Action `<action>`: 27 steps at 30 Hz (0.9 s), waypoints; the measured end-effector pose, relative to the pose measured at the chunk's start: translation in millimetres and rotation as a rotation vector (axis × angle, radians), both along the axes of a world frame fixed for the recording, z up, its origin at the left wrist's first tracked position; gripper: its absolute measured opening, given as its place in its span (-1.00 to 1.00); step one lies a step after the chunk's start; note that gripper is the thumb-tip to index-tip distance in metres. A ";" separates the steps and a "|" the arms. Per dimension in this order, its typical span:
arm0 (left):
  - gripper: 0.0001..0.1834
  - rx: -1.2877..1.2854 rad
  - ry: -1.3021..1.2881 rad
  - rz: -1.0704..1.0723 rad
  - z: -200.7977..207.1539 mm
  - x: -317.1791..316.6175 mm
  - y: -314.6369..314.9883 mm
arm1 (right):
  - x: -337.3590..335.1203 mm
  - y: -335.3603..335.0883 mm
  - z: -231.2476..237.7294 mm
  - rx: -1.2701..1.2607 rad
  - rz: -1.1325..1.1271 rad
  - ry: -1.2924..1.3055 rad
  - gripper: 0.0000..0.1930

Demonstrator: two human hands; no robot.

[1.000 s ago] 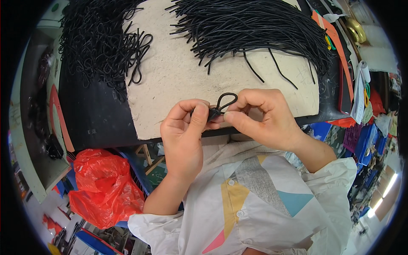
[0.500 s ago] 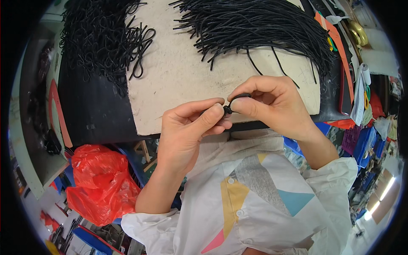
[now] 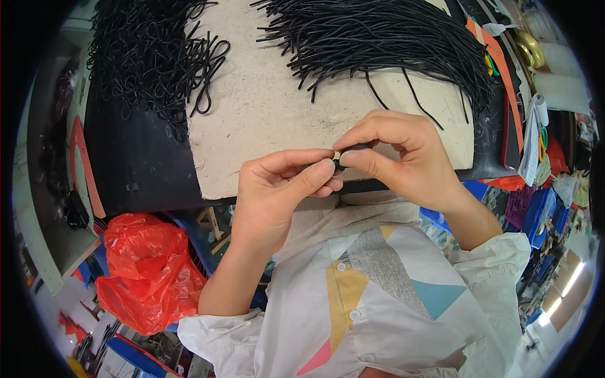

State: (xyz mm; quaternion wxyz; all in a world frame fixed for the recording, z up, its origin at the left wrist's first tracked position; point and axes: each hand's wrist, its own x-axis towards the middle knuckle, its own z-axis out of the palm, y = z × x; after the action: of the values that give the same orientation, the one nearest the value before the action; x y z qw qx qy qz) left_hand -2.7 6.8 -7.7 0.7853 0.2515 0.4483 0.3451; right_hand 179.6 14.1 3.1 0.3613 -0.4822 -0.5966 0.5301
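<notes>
Above the near edge of the pale board (image 3: 252, 126), both hands pinch one short black cord (image 3: 339, 165). My left hand (image 3: 277, 189) is closed on it between thumb and forefinger. Close by, my right hand (image 3: 403, 157) grips another part of the same cord, its thumb and forefinger almost touching the left ones. A small dark bunch, perhaps a knot, shows between the fingertips; most of the cord is hidden by the fingers. On the board's far right lies a thick bundle of straight black cords (image 3: 378, 44). At the far left is a heap of looped black cords (image 3: 145, 63).
A black table surface (image 3: 138, 164) surrounds the board. Beside my left forearm hangs a red plastic bag (image 3: 148, 271). Orange strips (image 3: 504, 75) and scissors with coloured handles (image 3: 543, 145) lie along the right edge. A blue bin (image 3: 539, 217) stands at the lower right.
The loop of cord that stood out at my right fingertips is now mostly hidden in the pinch. My right fingers have shifted slightly; the left hand has barely moved.
</notes>
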 end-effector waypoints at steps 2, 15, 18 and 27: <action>-0.80 0.021 0.029 -0.005 -0.1 0.8 -1.0 | -0.5 -1.2 3.1 -0.091 0.014 0.039 -0.91; -0.79 0.036 0.044 0.068 -0.4 0.2 -4.1 | -2.3 -7.2 -1.7 -0.272 -0.058 0.154 -0.87; -0.80 0.075 0.066 0.077 -1.4 0.1 -5.4 | -0.3 -10.1 -0.8 -0.211 0.006 0.043 -0.88; -0.87 0.329 0.120 0.261 -9.2 13.3 -14.5 | -2.6 -10.9 -1.6 -0.035 0.005 -0.055 -0.87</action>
State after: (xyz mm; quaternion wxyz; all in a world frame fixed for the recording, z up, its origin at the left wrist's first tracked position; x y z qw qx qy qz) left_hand 10.6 -7.7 -16.9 0.6542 0.3363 0.4606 0.4968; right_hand 177.0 3.2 1.6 0.3351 -0.5015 -0.5981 0.5278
